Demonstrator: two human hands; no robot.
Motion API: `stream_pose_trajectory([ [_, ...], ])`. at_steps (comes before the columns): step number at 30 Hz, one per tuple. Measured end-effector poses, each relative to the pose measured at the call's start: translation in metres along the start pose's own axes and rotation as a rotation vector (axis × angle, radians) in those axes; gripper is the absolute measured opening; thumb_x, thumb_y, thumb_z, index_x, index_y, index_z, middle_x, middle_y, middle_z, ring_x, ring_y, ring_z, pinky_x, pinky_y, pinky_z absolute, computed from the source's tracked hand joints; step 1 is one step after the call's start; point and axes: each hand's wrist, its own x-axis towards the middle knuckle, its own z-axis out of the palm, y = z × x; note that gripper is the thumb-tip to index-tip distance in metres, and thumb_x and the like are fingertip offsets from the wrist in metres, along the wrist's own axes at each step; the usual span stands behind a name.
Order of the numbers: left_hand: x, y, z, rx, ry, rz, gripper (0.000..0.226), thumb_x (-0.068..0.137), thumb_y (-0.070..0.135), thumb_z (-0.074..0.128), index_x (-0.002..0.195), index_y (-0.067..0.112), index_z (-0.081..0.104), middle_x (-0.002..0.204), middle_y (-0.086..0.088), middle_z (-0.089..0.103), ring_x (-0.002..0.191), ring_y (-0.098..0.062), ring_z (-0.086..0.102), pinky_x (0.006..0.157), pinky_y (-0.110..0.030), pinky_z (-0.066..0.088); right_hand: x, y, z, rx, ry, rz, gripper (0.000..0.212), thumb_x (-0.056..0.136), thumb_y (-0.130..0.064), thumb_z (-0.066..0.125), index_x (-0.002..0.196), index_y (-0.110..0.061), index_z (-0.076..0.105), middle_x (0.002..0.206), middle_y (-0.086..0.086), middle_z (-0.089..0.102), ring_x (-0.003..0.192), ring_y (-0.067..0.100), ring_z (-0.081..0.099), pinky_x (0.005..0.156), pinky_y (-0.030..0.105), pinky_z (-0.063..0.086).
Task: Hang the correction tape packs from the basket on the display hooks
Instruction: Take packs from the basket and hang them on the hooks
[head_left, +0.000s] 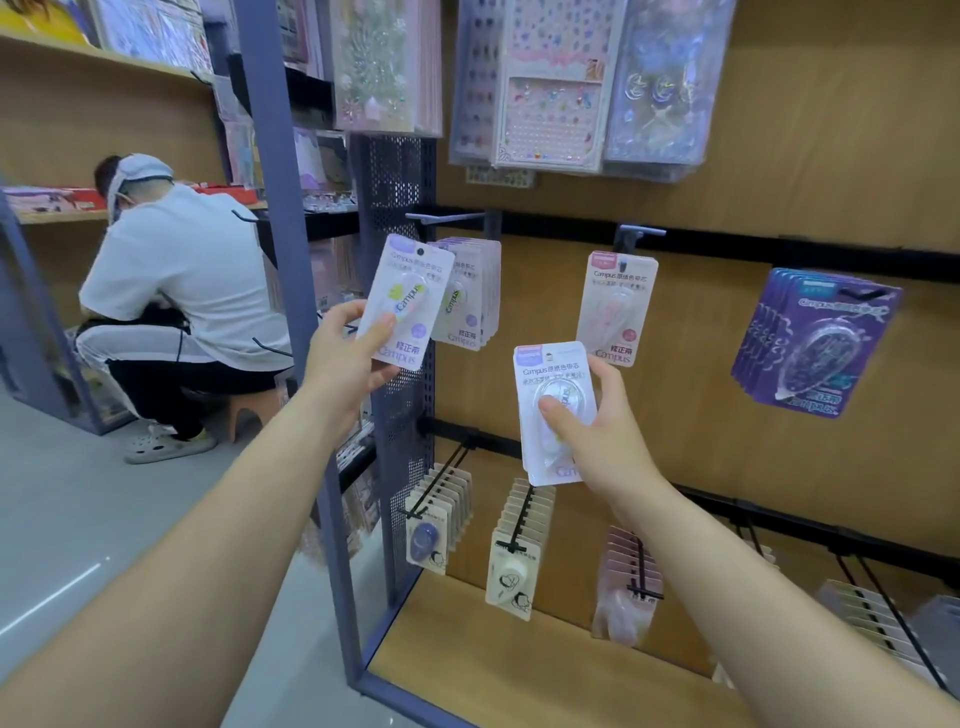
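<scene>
Hanging step, mid-course by the look of it: two correction tape packs raised before the display, neither yet on a hook. Left hand (348, 349) clamped on the lower edge of the left pack (410, 291), thumb across the front, fingers behind. Pack tilted, punched hole uppermost, just below the free tip of the upper left hook (448, 218), in front of the stack of like packs (475, 291) hanging there. Right hand (600, 428) closed around the right pack (550, 374), thumb pressed on the clear blister. Pack held upright, below and to the left of the middle hook (636, 236) with its single pink pack (615, 306). Hands apart, one pack each. Basket not in view. Probable next move: raising the left pack to bring its hole level with the hook tip, then sliding it back along the prong against the stack, likely after a slight straightening of the tilt. Right pack, similar in print to the pink one, presumably bound for the middle hook afterwards. Purple packs (815, 338) farther right, well apart from both hands. Seated person (176, 291) at the left, back turned.
</scene>
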Motion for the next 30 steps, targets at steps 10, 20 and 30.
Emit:
stream_pose_trajectory([
  [10, 0.009, 0.003, 0.021, -0.016, -0.078, -0.036, 0.02, 0.102, 0.029, 0.063, 0.118, 0.017, 0.064, 0.111, -0.007, 0.077, 0.085, -0.016, 0.075, 0.067, -0.025, 0.059, 0.005, 0.002, -0.001, -0.011, 0.007, -0.002, 0.055, 0.097, -0.018, 0.069, 0.141, -0.034, 0.04, 0.119, -0.021, 0.065, 0.102, -0.004, 0.067, 0.097, 0.037, 0.058],
  [20, 0.011, -0.001, 0.022, 0.044, -0.004, -0.035, 0.012, 0.099, 0.03, 0.068, 0.104, 0.02, 0.065, 0.107, -0.007, 0.076, 0.085, -0.016, 0.075, 0.062, -0.023, 0.057, 0.004, 0.005, -0.005, -0.029, 0.011, 0.0, 0.054, 0.097, -0.019, 0.069, 0.14, -0.035, 0.041, 0.122, -0.019, 0.065, 0.107, -0.001, 0.067, 0.098, 0.038, 0.057],
  [30, -0.006, -0.013, 0.028, 0.467, -0.012, -0.134, 0.048, 0.093, 0.037, 0.073, 0.13, 0.015, 0.052, 0.107, 0.0, 0.063, 0.092, -0.022, 0.072, 0.082, -0.041, 0.063, 0.001, -0.001, -0.003, -0.049, -0.007, -0.011, 0.054, 0.096, -0.018, 0.07, 0.139, -0.035, 0.042, 0.123, -0.02, 0.065, 0.108, -0.001, 0.066, 0.099, 0.037, 0.056],
])
